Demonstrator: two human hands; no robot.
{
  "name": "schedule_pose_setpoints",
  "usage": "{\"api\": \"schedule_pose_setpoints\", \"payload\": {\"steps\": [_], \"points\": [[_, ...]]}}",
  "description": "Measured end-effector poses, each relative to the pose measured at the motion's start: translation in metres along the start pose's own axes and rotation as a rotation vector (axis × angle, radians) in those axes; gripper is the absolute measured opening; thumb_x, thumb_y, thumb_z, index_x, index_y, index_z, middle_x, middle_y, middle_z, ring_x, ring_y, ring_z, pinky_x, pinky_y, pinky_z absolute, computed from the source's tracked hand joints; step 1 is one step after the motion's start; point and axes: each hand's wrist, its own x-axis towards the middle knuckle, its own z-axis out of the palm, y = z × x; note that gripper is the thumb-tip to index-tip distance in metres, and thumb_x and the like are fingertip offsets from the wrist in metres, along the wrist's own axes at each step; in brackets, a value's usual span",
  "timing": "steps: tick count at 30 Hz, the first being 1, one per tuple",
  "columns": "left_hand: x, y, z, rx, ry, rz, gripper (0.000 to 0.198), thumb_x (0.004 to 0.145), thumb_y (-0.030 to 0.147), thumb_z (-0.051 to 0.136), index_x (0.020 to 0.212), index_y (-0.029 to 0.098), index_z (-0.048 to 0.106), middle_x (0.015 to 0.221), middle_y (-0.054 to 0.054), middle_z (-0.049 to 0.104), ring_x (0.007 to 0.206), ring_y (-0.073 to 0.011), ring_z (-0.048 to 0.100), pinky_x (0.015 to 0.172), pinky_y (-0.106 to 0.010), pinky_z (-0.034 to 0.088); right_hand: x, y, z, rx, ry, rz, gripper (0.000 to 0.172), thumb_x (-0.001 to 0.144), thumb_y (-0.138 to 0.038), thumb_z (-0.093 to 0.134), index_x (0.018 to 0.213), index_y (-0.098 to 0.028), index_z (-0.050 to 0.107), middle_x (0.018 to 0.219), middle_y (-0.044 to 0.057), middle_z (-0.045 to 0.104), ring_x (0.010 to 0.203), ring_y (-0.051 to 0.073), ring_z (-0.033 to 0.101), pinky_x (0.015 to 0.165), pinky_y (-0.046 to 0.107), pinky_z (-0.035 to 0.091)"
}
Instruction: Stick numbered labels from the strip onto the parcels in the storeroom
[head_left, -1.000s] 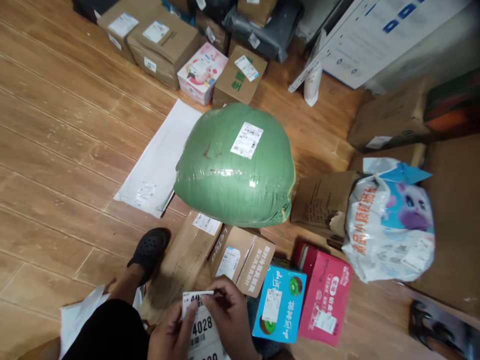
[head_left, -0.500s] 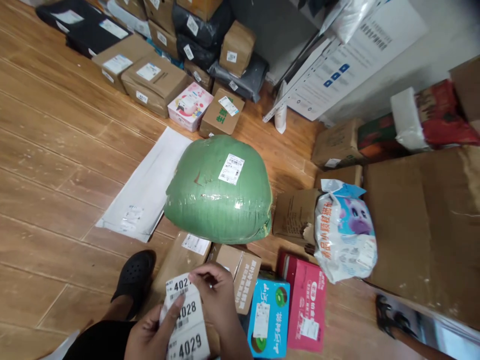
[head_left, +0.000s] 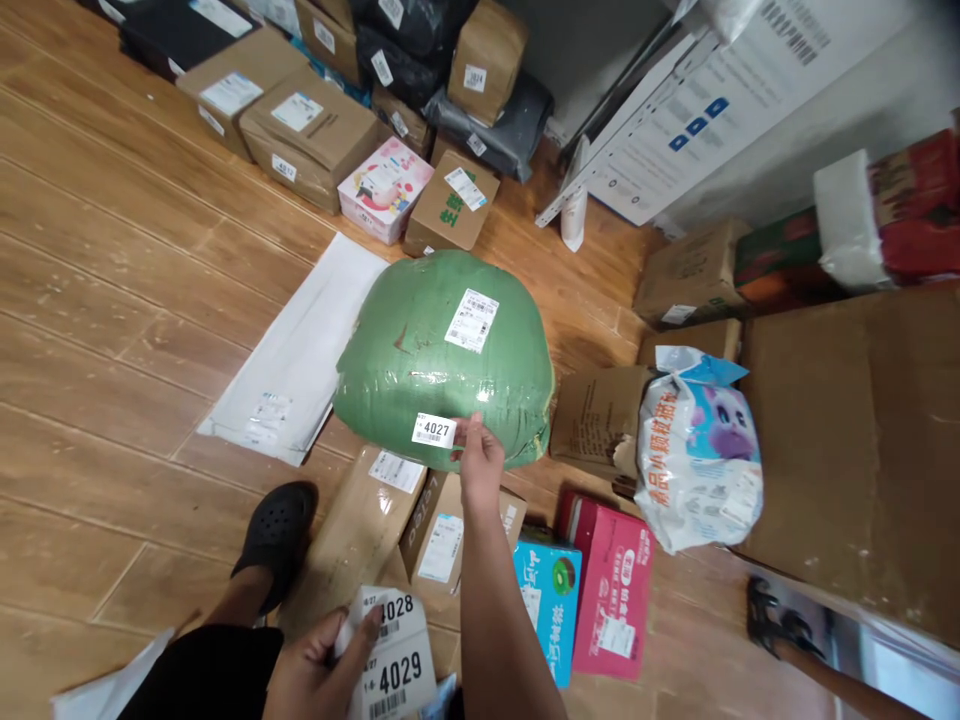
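Observation:
A large green wrapped parcel (head_left: 405, 320), shiny with tape and bearing a white shipping label (head_left: 472, 320), lies on the wooden floor. Over its near side, my right hand (head_left: 480, 455) pinches the right end of a small white sticker (head_left: 433, 430) printed 4027. Whether the sticker touches the parcel, I cannot tell. At the bottom, my left hand (head_left: 319, 660) grips a sheet of number labels (head_left: 397, 670) between thumb and fingers, with 4028 and 4029 showing.
Cartons and dark bags line the back, among them a pink box (head_left: 385, 190). A flat white envelope (head_left: 292, 350) lies left of the green parcel. Near its front are a blue box (head_left: 551, 600) and a red box (head_left: 615, 590); a white-blue bag (head_left: 701, 450) stands right.
The 4027 sticker has come off the sheet. My right hand has carried it up and forward to the green parcel, while my left hand keeps the sheet low.

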Motion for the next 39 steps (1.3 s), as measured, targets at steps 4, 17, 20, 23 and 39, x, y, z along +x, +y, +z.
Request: {"api": "schedule_pose_setpoints", "payload": {"steps": [4, 17, 20, 23, 39], "points": [[0.001, -0.001, 0.000, 0.016, 0.009, -0.031, 0.059, 0.048, 0.072, 0.071, 0.050, 0.019, 0.045, 0.044, 0.001, 0.055, 0.046, -0.0151, 0.056, 0.041, -0.021, 0.043, -0.002, 0.000, 0.001, -0.010, -0.002, 0.003, 0.062, 0.070, -0.072, 0.047, 0.066, -0.014, 0.068, 0.053, 0.003, 0.061, 0.052, 0.015, 0.054, 0.045, 0.025, 0.038], [-0.011, 0.017, 0.011, -0.037, 0.099, 0.008, 0.060, 0.045, 0.072, 0.071, 0.047, 0.020, 0.040, 0.039, 0.004, 0.052, 0.039, -0.0129, 0.051, 0.037, -0.020, 0.038, 0.008, 0.028, -0.004, -0.033, -0.008, 0.003, 0.053, 0.067, -0.066, 0.055, 0.064, -0.014, 0.065, 0.050, 0.000, 0.058, 0.049, 0.011, 0.045, 0.044, 0.023, 0.036], [-0.015, 0.024, 0.016, -0.094, 0.096, -0.015, 0.061, 0.041, 0.070, 0.074, 0.046, 0.021, 0.039, 0.037, 0.004, 0.051, 0.037, -0.0123, 0.049, 0.036, -0.020, 0.039, 0.011, 0.029, -0.004, -0.044, -0.009, 0.003, 0.052, 0.068, -0.065, 0.055, 0.065, -0.014, 0.066, 0.051, 0.000, 0.058, 0.049, 0.011, 0.046, 0.044, 0.023, 0.036], [-0.013, 0.023, 0.016, -0.115, 0.081, -0.024, 0.062, 0.040, 0.070, 0.075, 0.045, 0.020, 0.037, 0.036, 0.005, 0.049, 0.037, -0.0117, 0.049, 0.036, -0.020, 0.039, 0.013, 0.029, -0.004, -0.061, -0.011, -0.008, 0.051, 0.069, -0.065, 0.055, 0.065, -0.014, 0.066, 0.051, -0.001, 0.058, 0.048, 0.011, 0.045, 0.044, 0.023, 0.036], [-0.006, 0.012, 0.017, -0.090, 0.143, 0.038, 0.070, 0.044, 0.086, 0.059, 0.047, 0.019, 0.037, 0.044, 0.003, 0.035, 0.045, -0.0076, 0.032, 0.044, -0.021, 0.024, -0.011, 0.086, 0.028, -0.071, -0.266, 0.053, 0.030, 0.055, -0.045, 0.076, 0.066, -0.018, 0.068, 0.065, 0.004, 0.071, 0.061, 0.018, 0.061, 0.061, 0.032, 0.049]]}}
